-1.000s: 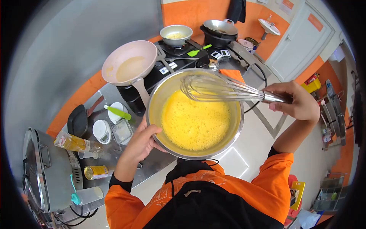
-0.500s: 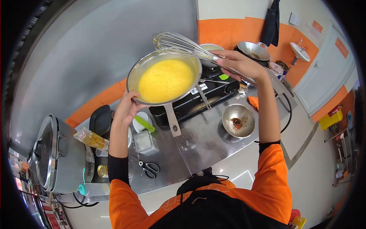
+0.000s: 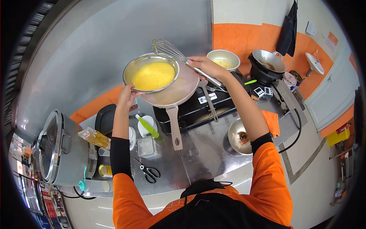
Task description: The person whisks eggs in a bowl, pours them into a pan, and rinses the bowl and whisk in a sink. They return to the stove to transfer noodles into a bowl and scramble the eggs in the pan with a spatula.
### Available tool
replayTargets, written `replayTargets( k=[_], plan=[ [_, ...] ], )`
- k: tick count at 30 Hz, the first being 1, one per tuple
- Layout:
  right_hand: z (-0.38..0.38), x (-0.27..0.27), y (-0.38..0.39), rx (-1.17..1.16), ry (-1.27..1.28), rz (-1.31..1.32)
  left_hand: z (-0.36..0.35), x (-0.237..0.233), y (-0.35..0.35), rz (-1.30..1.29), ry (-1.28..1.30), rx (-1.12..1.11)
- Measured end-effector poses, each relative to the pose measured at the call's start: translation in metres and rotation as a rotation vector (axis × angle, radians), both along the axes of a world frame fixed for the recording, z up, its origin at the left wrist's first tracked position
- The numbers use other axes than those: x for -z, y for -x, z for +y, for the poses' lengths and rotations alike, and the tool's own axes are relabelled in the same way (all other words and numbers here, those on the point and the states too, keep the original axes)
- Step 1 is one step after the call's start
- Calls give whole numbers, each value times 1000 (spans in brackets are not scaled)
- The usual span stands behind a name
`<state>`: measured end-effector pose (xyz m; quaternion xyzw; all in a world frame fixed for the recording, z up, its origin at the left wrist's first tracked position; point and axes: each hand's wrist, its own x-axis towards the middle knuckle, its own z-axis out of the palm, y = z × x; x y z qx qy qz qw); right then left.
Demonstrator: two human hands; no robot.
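Observation:
In the head view, my left hand [image 3: 128, 95] grips the near rim of a steel mixing bowl [image 3: 127, 79] holding frothy yellow liquid [image 3: 154, 76]. The bowl hovers over the left part of a pale frying pan [image 3: 176, 91], hiding some of it. My right hand [image 3: 209, 69] is closed around the handle of a whisk [image 3: 169, 49]. Its wire end hangs above the bowl's far right rim. Beneath the pan lies a black gas stove [image 3: 187, 118]. Another steel bowl [image 3: 233, 143], with brown and white bits inside, stands partly behind my right forearm.
A white bowl with pale shreds [image 3: 230, 54] and a wok [image 3: 270, 63] stand at the back right. Scissors [image 3: 149, 173], a clear container [image 3: 146, 147] and a green-handled tool [image 3: 146, 126] lie left of the pan handle. A large grey cooker [image 3: 72, 149] occupies the left end.
The mixing bowl has shifted left relative to the pan and appears smaller, so more of the pan shows. The whisk has moved with it, and the camera view has shifted.

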<state>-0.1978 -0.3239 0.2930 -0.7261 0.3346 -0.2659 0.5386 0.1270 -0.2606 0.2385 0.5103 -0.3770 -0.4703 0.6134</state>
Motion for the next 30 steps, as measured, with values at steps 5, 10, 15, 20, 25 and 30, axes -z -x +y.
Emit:
replayTargets(
  k=[5, 10, 15, 20, 25, 30],
  plan=[
    [-12, 7, -8, -6, -64, 53, -15, 5, 2, -63, -46, -50],
    [-20, 12, -6, -5, -87, 85, -24, 7, 10, -105, -62, -73],
    [-23, 16, 0, -1, -91, 95, -29, 4, 19, -152, -71, -82],
    [-24, 20, 5, -14, -89, 104, -36, 7, 17, -188, -62, -39],
    [-24, 23, 9, -2, -94, 104, -38, 3, 19, -207, -39, -42],
    [-27, 27, 11, -13, -100, 78, -35, -11, 33, -283, -25, -78]
  ],
)
